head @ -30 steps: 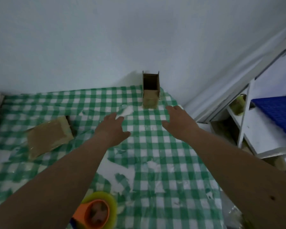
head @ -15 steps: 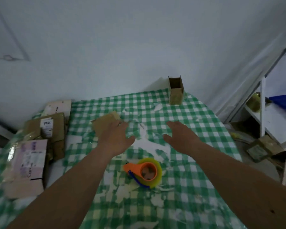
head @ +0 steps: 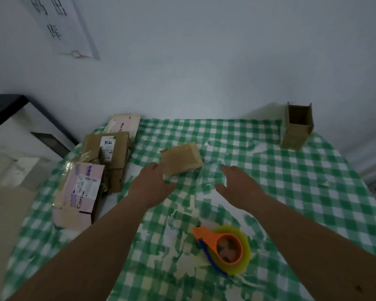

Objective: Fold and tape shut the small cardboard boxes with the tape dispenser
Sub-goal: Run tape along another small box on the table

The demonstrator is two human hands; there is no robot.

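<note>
Left hand (head: pixel 150 186) beside flattened box (head: pixel 181 160)

The scene is dimly and evenly lit, with a bluish cast. Soft blur is seen throughout, strongest at the lower left edge. Straight lines are bent outward by wide-angle distortion.

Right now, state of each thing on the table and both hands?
flat box: folded flat, lying down, untaped
left hand: open, at the flat box's near edge
right hand: open, empty
upright box: standing, top open
tape dispenser: lying on tablecloth, untouched
parcels: stacked at left edge
</note>
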